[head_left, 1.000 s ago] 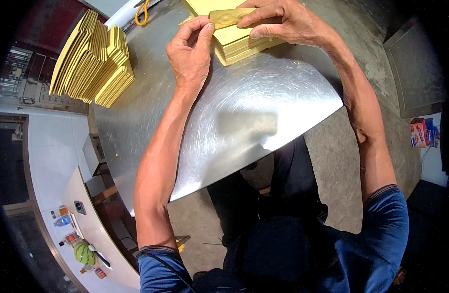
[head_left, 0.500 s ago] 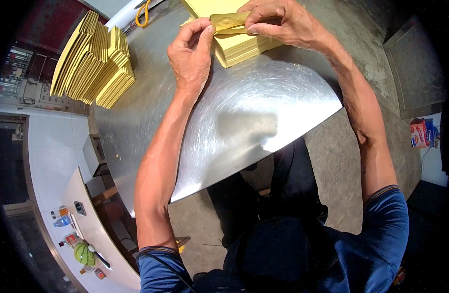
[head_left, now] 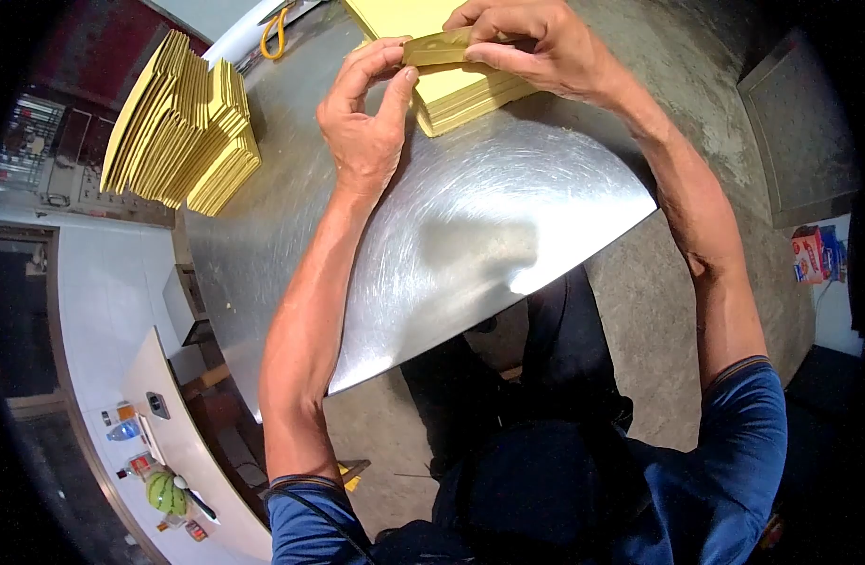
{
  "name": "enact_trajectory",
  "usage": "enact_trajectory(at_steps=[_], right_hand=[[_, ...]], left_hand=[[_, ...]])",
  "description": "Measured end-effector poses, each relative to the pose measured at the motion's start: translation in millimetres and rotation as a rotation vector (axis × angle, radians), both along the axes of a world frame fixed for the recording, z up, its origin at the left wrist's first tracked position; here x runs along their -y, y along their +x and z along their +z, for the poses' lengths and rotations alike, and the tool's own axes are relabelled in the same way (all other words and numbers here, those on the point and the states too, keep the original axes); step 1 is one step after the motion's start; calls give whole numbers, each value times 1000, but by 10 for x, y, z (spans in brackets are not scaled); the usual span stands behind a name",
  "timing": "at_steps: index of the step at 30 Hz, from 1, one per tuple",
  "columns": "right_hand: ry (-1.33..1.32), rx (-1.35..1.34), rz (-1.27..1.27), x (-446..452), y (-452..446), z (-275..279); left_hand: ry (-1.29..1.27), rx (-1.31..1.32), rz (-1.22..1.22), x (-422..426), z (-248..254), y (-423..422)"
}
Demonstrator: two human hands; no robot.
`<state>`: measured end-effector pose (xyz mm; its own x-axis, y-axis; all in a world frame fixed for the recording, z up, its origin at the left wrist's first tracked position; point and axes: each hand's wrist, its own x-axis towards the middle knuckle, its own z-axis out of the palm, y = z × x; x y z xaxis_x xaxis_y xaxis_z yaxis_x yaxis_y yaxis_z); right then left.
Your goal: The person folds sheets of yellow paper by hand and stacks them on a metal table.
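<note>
A folded strip of yellow paper (head_left: 434, 49) is held up between my two hands, just above a stack of yellow paper sheets (head_left: 475, 105). At the strip's left end, the fingers of my left hand (head_left: 364, 122) touch it, and the thumb lies a little lower, near its bottom edge. My right hand (head_left: 550, 47) pinches the right end between thumb and curled fingers. Part of that end is hidden behind the fingers.
Several folded yellow paper bundles (head_left: 183, 132) stand at the left of the metal table (head_left: 291, 160). Orange-handled scissors (head_left: 274, 36) lie at the back. A side table (head_left: 192, 443) at lower left has a phone (head_left: 157, 405), and a watermelon (head_left: 166, 492) appears beside it.
The strip between my hands looks narrower and is tilted differently. My left thumb has moved down, slightly apart from the fingers. Both hands stay over the stack.
</note>
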<state>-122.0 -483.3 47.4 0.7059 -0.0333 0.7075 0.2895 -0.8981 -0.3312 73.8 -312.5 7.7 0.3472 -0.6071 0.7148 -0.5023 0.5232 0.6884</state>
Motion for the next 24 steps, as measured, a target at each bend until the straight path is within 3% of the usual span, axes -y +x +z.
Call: enact_trajectory(at_steps=[8, 11, 14, 16, 18, 22, 24], right_hand=[[-221, 126, -97, -114, -9, 54], [-221, 103, -109, -134, -29, 55], [-59, 131, -133, -308, -64, 114], [-258, 153, -215, -287, -56, 110], [-388, 65, -277, -206, -39, 103], [-326, 223, -336, -205, -37, 54], [-286, 333, -371, -214, -17, 37]], left_hand=[[-50, 146, 76, 7, 23, -33], [-47, 146, 81, -8, 29, -46], [-35, 155, 101, -39, 35, -61], [-58, 204, 165, -48, 39, -75], [-55, 169, 134, -45, 50, -83], [-107, 86, 135, -65, 113, -181], [-119, -153, 56, -118, 174, -325]])
